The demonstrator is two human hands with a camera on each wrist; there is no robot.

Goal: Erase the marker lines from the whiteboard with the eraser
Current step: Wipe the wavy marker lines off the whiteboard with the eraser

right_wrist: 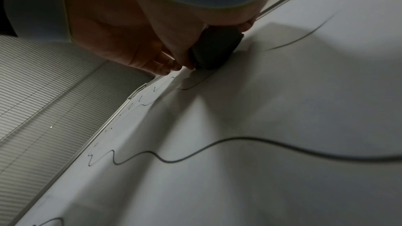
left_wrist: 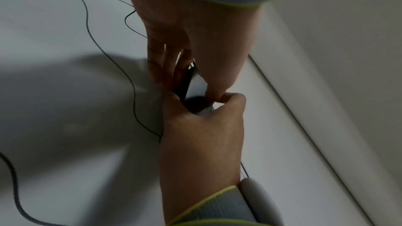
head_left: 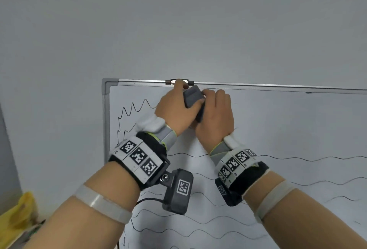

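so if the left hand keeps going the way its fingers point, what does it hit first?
Probably the whiteboard's top frame. The left hand, gripping the eraser with the right hand, points up the board, fingertips nearly at the rail by the hanger clip. Depth unclear.

Grey eraser, white board
Black wavy marker lines are crossing the white whiteboard; the eraser is showing dark grey.

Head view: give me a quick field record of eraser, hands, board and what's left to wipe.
eraser: dark grey block eraser, near the top frame of the board
left hand: grips eraser
right hand: grips eraser
board: white wall whiteboard with grey metal frame
remaining: black wavy marker lines across middle and lower board, plus the upper left corner
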